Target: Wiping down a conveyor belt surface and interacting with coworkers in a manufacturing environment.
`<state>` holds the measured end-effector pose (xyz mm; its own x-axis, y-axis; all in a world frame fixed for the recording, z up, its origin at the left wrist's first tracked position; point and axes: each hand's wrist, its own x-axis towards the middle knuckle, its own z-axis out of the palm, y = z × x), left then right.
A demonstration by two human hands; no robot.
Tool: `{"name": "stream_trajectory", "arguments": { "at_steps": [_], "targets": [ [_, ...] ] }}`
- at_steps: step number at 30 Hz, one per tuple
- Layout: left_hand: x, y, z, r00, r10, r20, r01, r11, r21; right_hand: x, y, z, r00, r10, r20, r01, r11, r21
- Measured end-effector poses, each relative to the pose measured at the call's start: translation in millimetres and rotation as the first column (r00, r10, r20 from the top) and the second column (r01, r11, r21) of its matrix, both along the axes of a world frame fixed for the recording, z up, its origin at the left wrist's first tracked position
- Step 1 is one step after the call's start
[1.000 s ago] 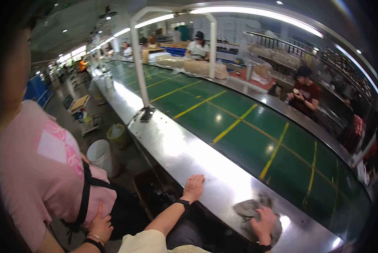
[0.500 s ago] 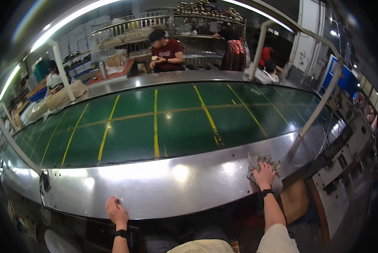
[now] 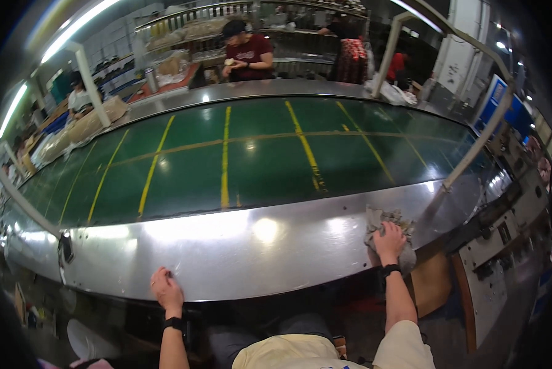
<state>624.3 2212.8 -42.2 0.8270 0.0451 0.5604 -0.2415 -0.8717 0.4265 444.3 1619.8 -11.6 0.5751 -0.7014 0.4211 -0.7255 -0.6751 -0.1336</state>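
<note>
My right hand [image 3: 389, 240] presses on a crumpled grey cloth [image 3: 374, 220], with its fingers curled over it. The cloth lies on the right part of a shiny steel ledge [image 3: 276, 264], and part of it hangs near the ledge's front edge. Farther left, my left hand [image 3: 166, 289] rests at the front edge of the same ledge. Its fingers are loosely bent and slightly apart, and I see nothing held in them. Beyond the ledge runs a green conveyor belt [image 3: 196, 172] with yellow cross lines.
Pale metal posts [image 3: 472, 154] rise at the belt's corners. A person [image 3: 246, 55] in a dark red shirt stands across the belt with a small pale item in hand. A cardboard box [image 3: 429, 283] sits below the ledge at right, beside a machine panel [image 3: 491, 277].
The view has tilted down a little, so belt and ledge sit higher in the picture. Both hands keep about the same places on the ledge, the right one still on the cloth.
</note>
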Motion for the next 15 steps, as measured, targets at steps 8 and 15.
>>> {"name": "stream_trajectory", "arguments": {
  "at_steps": [8, 15],
  "targets": [
    [-3.5, 14.6, 12.5, 0.999, 0.031, 0.025, -0.031, 1.000, 0.001, 4.5, -4.0, -8.6, 0.991, 0.110, 0.079, -0.104, 0.991, -0.081],
    [-2.0, 12.8, -0.8, 0.999, 0.007, 0.037, -0.005, 0.999, -0.041, -12.9, -7.6, -14.9, 0.994, 0.096, -0.047, -0.106, 0.930, -0.352]
  ]
}}
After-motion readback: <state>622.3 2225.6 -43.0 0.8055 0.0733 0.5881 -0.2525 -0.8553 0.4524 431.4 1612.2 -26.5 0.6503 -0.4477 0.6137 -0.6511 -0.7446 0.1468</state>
